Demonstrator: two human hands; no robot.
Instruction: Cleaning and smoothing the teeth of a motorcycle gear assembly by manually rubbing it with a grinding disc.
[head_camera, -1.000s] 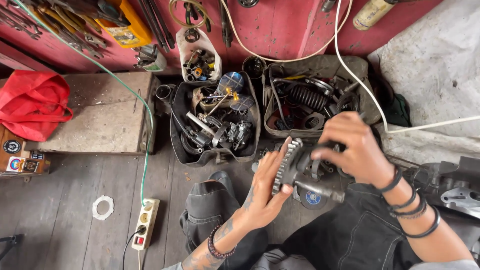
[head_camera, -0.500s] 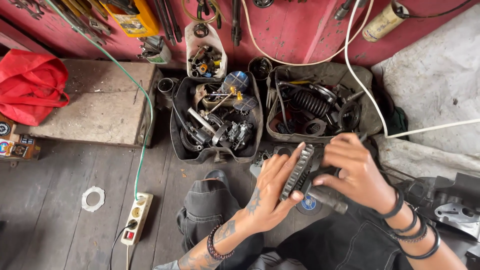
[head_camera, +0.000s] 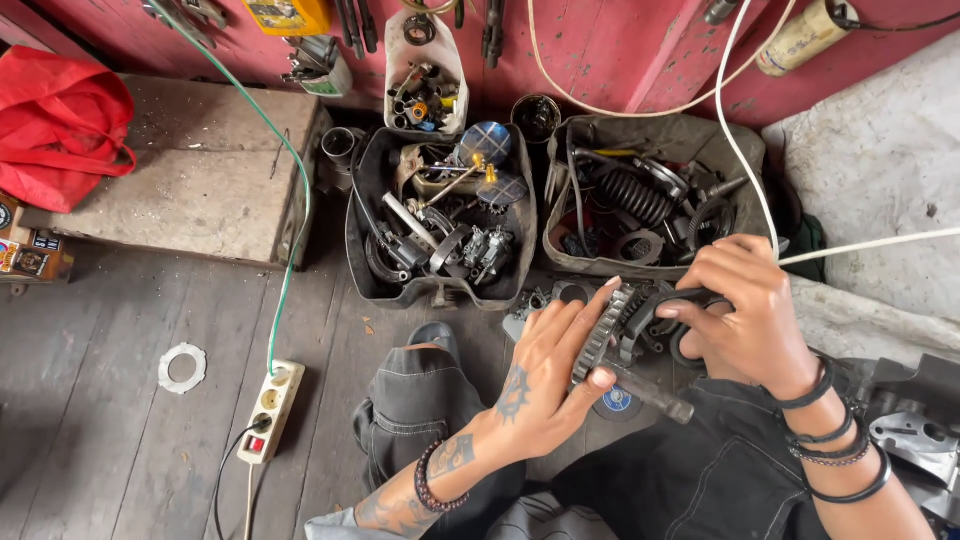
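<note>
Seen from the head camera, looking straight down, the left hand (head_camera: 545, 375) has its grip closed on a toothed metal gear (head_camera: 606, 333), fingers wrapped over the ribbed rim and the thumb pressed under its lower edge. The right hand (head_camera: 745, 310) is curled shut around the dark metal assembly (head_camera: 655, 320) that the gear sits on, fingertips bent over its top; a dark shaft (head_camera: 650, 392) sticks out below, toward the person's lap. Both hands hold the part above the knees, over the wooden floor (head_camera: 120, 440), just in front of two trays. The black tray (head_camera: 362, 255) directly beyond the left hand is packed with carburettors, rings and other metal parts; the grey tray (head_camera: 650, 135) beyond the right hand holds a coiled spring and more dark parts. A white plastic jug (head_camera: 425, 70) cut open and filled with small pieces stands against the red wall (head_camera: 620, 50). Toward the floor's left side lie a white power strip (head_camera: 268, 410) with a green cable (head_camera: 285, 200), a flat white ring (head_camera: 182, 367), a grey slab (head_camera: 190, 170) and a red bag (head_camera: 60, 125). White cords (head_camera: 745, 170) cross near the right hand.
</note>
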